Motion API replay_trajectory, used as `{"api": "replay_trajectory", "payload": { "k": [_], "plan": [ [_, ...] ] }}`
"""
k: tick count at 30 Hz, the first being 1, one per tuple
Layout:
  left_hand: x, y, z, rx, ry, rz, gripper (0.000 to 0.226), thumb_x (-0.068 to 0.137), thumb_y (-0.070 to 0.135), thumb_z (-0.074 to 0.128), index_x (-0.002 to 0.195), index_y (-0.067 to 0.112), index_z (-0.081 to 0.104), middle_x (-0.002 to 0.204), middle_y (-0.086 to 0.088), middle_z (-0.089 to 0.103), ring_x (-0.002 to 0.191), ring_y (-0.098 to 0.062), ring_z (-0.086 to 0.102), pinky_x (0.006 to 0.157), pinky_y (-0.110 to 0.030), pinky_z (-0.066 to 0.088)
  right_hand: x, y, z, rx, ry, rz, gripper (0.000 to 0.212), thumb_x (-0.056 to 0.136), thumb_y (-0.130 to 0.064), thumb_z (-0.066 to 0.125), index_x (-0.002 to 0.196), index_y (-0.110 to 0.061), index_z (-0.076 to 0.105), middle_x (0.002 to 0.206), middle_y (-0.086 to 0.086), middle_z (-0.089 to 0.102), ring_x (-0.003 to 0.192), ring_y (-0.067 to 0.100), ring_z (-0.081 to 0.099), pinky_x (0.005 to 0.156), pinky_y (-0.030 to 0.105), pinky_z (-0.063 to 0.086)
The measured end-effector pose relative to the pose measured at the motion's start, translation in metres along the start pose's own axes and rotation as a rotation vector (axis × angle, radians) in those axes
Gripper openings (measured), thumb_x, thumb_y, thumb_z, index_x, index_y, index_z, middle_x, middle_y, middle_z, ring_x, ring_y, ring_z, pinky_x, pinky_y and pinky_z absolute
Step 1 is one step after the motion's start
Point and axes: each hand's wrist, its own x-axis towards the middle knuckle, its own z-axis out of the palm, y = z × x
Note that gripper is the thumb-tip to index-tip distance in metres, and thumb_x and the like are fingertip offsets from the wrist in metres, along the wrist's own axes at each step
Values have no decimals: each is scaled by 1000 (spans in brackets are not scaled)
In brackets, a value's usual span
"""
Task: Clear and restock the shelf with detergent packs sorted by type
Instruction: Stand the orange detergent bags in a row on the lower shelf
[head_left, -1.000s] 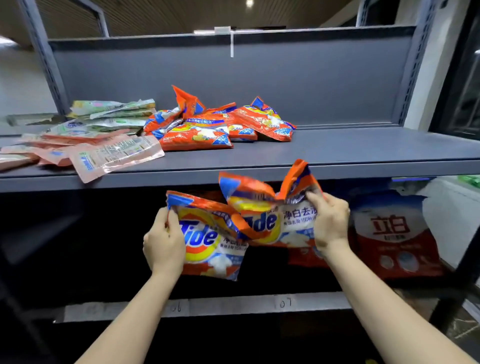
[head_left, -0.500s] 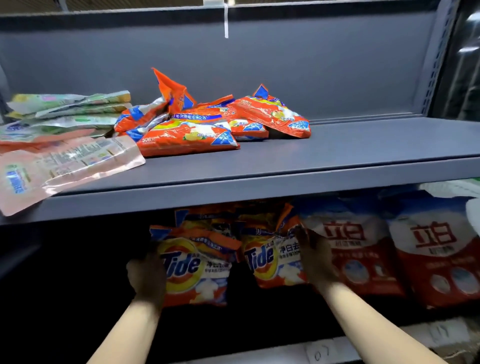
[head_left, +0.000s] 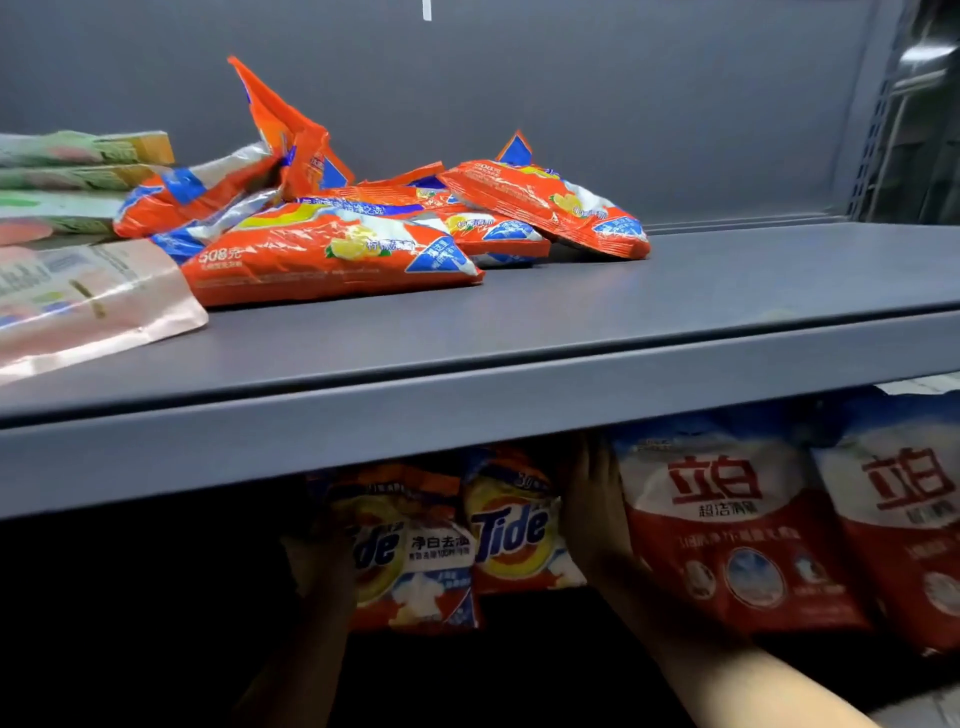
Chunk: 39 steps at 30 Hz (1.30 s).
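I am putting two Tide packs back under the grey shelf board (head_left: 467, 415), so this looks like the restock part of the job. My left hand (head_left: 324, 564) is on the left Tide pack (head_left: 415, 561) and my right hand (head_left: 595, 514) is on the right Tide pack (head_left: 514, 535). It is very dark under the board. I think each hand holds the outer side of its pack, but I cannot tell if the fingers are curled round or just pressed flat.

Both packs stand up under the board, tall way up and down, with the Tide name facing me. They touch each other. Just to the right of them stand two red and white packs (head_left: 727, 530), a different kind.

On top of the board lies a heap of orange packs (head_left: 337, 254), flat, with one corner sticking up. Left of that heap are pink and green flat packs (head_left: 88, 301).

Next I think I should set the two packs down so they stay standing beside the red ones, then let go gently. If they lean, they may flop over
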Motion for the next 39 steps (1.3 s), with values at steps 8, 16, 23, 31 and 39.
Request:
{"api": "replay_trajectory", "payload": {
  "k": [8, 16, 23, 31, 39],
  "plan": [
    [-61, 26, 17, 882, -82, 924, 56, 74, 35, 52, 117, 0, 62, 119, -26, 59, 110, -48, 53, 90, -59, 40, -5, -12, -13, -282, -53, -216, 48, 74, -22, 56, 121, -13, 58, 122, 8, 59, 118, 33, 51, 104, 51, 38],
    [-47, 54, 37, 724, -301, 868, 38, 89, 13, 60, 126, 16, 51, 114, -6, 59, 111, -27, 55, 92, -31, 43, 34, -47, -28, -120, -245, 60, 26, 97, -13, 44, 116, -8, 61, 119, 14, 62, 113, 34, 55, 93, 39, 46],
    [-65, 55, 34, 581, -342, 835, 32, 92, 21, 59, 122, 11, 55, 109, 0, 59, 104, -16, 57, 81, -24, 43, 14, -37, -22, -110, -193, -94, 20, 93, -10, 51, 110, -6, 63, 101, 12, 69, 94, 30, 65, 74, 34, 49],
    [-89, -17, -13, 937, -393, 1006, 64, 72, 53, 56, 125, 18, 49, 135, -13, 48, 118, -42, 50, 90, -56, 45, -74, 8, -19, -221, -168, 3, 48, 81, -47, 60, 121, -21, 54, 122, 5, 58, 107, 28, 56, 81, 41, 50],
    [-81, -60, -14, 1078, -479, 892, 71, 76, 85, 4, 139, 59, -13, 154, 10, -25, 139, -31, -28, 98, -65, -12, -72, 27, -15, -150, -419, 111, 74, 86, -52, 54, 148, -36, 16, 151, -2, 24, 135, 23, 29, 108, 40, 33]
  ]
}}
